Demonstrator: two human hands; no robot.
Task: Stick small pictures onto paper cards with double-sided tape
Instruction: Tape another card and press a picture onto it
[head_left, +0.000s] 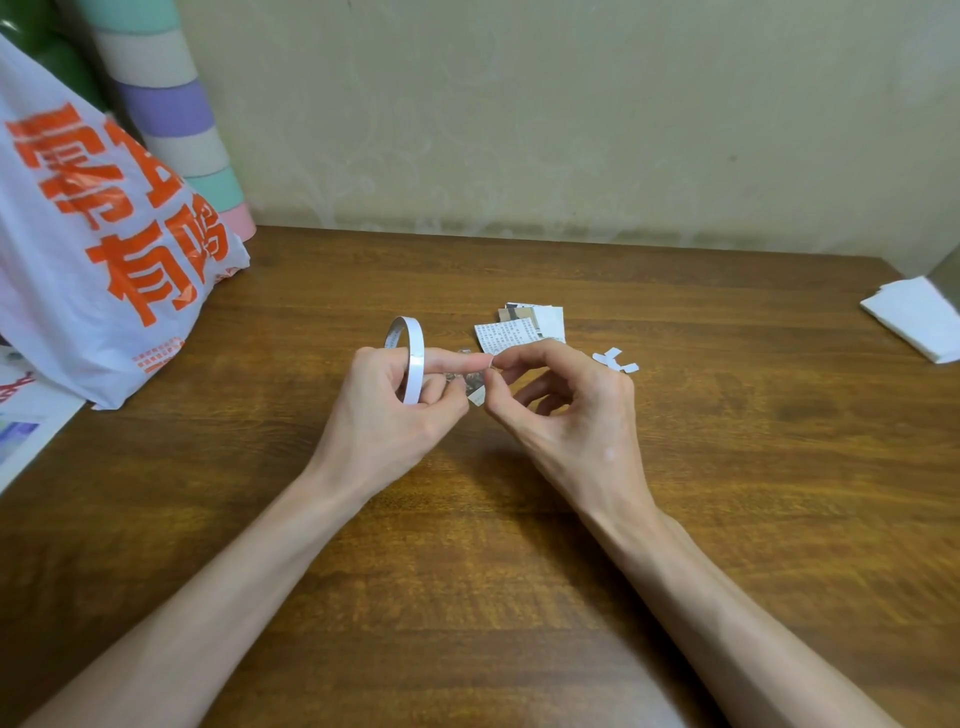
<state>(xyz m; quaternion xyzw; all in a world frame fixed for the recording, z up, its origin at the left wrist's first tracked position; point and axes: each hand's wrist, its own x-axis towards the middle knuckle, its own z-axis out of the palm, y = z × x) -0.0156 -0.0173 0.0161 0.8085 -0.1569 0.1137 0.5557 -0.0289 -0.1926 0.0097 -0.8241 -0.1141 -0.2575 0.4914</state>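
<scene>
- Counter (519, 545): bare wood near both forearms; plastic bag (98, 249) crowds the left edge, white paper (919, 322) is cut off at the right edge.
- Left hand (395, 415): tape roll (415, 371) ringed on the index finger, fingers curled, pinching the small picture (475, 395).
- Right hand (566, 410): thumb and forefinger clamp the same picture.
- Picture mostly hidden and blurred, held mid-counter near the pile of cuttings (524, 327) and white scraps (615, 360).

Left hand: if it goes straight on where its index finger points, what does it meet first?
Probably the right hand: the index finger of the left hand, ringed by the tape roll, points at it, almost touching. Depth is unclear.
</scene>
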